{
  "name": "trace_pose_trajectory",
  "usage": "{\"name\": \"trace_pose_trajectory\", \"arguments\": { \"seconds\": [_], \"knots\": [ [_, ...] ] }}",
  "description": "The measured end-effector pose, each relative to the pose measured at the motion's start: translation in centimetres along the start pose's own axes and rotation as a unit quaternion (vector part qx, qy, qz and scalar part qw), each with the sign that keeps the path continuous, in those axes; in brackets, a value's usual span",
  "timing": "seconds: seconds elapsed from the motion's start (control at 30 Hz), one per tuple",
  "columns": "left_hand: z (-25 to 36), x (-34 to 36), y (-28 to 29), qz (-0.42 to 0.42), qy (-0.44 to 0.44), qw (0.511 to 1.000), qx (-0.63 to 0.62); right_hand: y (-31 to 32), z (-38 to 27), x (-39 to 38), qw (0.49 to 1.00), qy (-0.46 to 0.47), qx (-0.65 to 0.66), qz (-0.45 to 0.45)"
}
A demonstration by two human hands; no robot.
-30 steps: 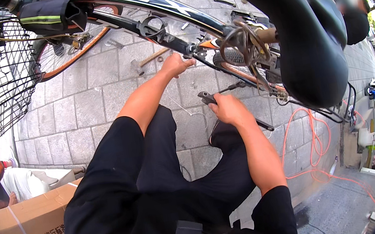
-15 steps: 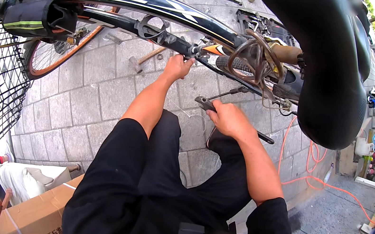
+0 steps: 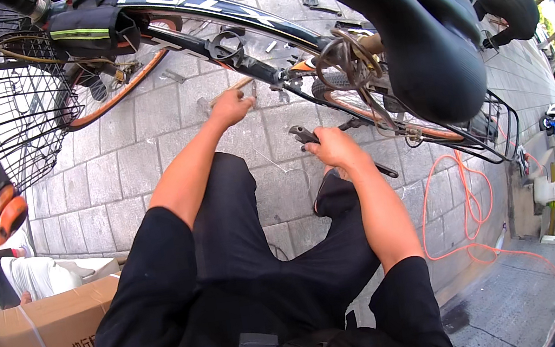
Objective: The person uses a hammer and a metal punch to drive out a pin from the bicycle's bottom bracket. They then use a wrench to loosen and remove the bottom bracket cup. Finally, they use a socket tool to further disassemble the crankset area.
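Observation:
My left hand (image 3: pixel 233 107) is over the paving beside a hammer (image 3: pixel 241 83), whose wooden handle shows just beyond my fingers. Those fingers are curled, and what they hold, if anything, is hidden. In my right hand (image 3: pixel 337 146) is a dark adjustable wrench (image 3: pixel 299 133); its jaw end points up and left, and its handle runs out below my palm. Across the far side stands a black bicycle frame (image 3: pixel 249 21) with white lettering. Its bottom bracket (image 3: pixel 283 77) is up and right of my left hand, apart from it.
A black saddle (image 3: pixel 409 48) looms at upper right, a wire basket (image 3: pixel 22 124) at left. An orange cable (image 3: pixel 472 245) loops over the ground. A cardboard box (image 3: pixel 51 326) stands at lower left. Another person (image 3: pixel 510 9) crouches at far right.
My left hand has left the bicycle's bottom bracket and moved left, toward the hammer. My right hand still grips the wrench. The view has shifted, bringing a handlebar grip and people at far right into sight.

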State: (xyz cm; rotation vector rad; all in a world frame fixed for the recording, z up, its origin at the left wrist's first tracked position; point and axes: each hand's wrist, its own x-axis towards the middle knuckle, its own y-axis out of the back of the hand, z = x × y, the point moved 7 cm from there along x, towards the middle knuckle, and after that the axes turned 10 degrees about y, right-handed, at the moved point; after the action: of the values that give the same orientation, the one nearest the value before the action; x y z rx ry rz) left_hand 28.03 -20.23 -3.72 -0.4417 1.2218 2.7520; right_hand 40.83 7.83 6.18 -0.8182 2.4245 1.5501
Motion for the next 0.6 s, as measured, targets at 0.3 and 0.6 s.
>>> {"name": "trace_pose_trajectory", "arguments": {
  "seconds": [0.3, 0.6],
  "knots": [
    [4.7, -31.3, 26.4, 0.23, -0.251, 0.837, -0.427, -2.9, 18.1, -13.0, 0.973, -0.23, 0.02, 0.0],
    [11.8, -39.3, 33.9, 0.343, -0.268, 0.811, -0.39, -15.1, 25.4, -25.1, 0.928, -0.28, -0.014, 0.245]
  ]
}}
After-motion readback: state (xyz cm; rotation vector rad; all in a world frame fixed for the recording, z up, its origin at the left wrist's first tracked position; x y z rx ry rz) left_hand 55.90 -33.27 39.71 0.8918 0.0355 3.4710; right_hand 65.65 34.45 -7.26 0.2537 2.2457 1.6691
